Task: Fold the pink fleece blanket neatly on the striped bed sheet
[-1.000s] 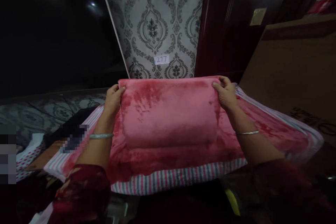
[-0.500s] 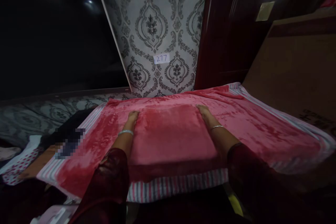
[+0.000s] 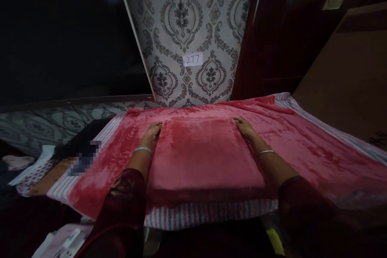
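A red and pink plush blanket (image 3: 305,149) with a striped border is spread out before me. At its middle rises a flat-topped rectangular block (image 3: 205,157) covered in the same plush; what is inside it, if anything, is hidden. My left hand (image 3: 155,130) grips the plush at the block's far left corner, fingers bent. At the far right corner, my right hand (image 3: 243,126) holds the plush with fingers curled inward. Both arms reach along the block's sides, a bracelet on each wrist. The striped edge (image 3: 208,214) hangs at the front.
A large dark screen (image 3: 66,36) stands at the back left. Patterned wallpaper (image 3: 181,16) carries a paper label (image 3: 192,59) reading 277. A cardboard box (image 3: 347,76) leans at the right. Dotted cloth (image 3: 36,175) lies at the left.
The view has shifted a little. My fingers now bend inward at the far corners of the block, where before the hands lay along its sides.
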The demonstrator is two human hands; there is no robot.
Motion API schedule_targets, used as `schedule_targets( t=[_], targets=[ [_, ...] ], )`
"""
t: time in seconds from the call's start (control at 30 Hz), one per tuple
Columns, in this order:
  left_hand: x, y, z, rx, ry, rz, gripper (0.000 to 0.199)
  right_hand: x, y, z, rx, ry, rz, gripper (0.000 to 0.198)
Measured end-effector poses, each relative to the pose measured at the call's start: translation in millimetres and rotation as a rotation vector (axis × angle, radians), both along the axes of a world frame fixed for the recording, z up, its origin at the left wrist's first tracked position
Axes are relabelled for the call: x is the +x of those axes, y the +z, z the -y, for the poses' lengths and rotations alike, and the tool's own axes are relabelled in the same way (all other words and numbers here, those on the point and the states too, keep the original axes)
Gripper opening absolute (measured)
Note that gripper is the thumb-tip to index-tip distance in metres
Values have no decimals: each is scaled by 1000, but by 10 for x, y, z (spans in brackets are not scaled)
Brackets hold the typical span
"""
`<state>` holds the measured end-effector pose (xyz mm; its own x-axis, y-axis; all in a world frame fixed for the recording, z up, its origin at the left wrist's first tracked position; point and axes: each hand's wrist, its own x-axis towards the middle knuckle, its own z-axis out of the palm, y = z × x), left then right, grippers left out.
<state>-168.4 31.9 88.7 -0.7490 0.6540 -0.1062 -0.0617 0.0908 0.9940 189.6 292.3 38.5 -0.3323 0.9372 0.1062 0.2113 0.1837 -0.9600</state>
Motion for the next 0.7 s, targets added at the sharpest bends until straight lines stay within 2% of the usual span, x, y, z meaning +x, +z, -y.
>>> schedule_targets(
  t=[0.13, 0.2, 0.3, 0.4, 0.57, 0.7],
  targets=[
    [-50, -15, 64, -27, -128, -19, 52, 101, -81, -57, -175, 239, -177, 40],
    [-62, -13, 70, -28, -156, -53, 60, 133, -100, -101, -205, 286, -206, 46],
    [-56, 7, 33, -26, -192, -131, 58, 128, -68, -119, -182, 326, -152, 52],
    [-51, 18, -44, -31, -195, -223, 50, 51, -10, -86, -125, 356, -96, 47],
    [-125, -70, -184, -71, -68, -356, 27, -124, -62, -152, 18, 125, -21, 20],
    [-198, -182, -230, -107, 62, -406, 19, -173, -189, -308, 49, -42, -11, 12]
  ],
)
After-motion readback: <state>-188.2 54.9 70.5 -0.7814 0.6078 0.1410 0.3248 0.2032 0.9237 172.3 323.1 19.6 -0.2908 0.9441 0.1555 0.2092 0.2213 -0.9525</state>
